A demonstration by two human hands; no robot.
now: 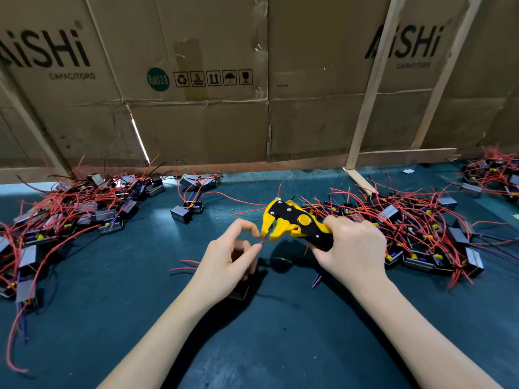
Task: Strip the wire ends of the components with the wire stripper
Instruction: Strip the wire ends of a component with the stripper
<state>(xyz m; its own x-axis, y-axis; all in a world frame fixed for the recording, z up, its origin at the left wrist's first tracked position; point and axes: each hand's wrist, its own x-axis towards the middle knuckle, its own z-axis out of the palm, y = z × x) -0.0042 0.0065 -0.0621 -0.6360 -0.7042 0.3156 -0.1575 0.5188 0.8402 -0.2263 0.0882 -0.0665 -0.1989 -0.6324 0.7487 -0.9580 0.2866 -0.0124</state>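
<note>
The right hand [352, 248] grips the handles of the wire stripper [295, 224], a yellow and black tool, with the fingers curled round them. The tool is held in the air above the middle of the table [280, 346], which has a dark green surface. Its yellow jaws point to the left and down, and they stand a little apart.

The left hand [229, 262] pinches a thin red wire [261, 242] between the thumb and the fingertips; the other fingers are curled. The free end of this wire is just beside the jaws of the stripper, and I cannot tell if it touches them. Under the left hand there is a dark component [241, 287], mostly hidden by the hand, so I cannot tell if the hand holds it too.

One pile of components [70, 217] with red wires lies near the left edge of the table. A second pile [415, 228] lies toward the right edge, behind the right hand. A few single components [182, 213] lie between the piles, near the far edge. Along the far edge stands a wall of cardboard sheets [196, 122] with wooden slats [368, 88].
</note>
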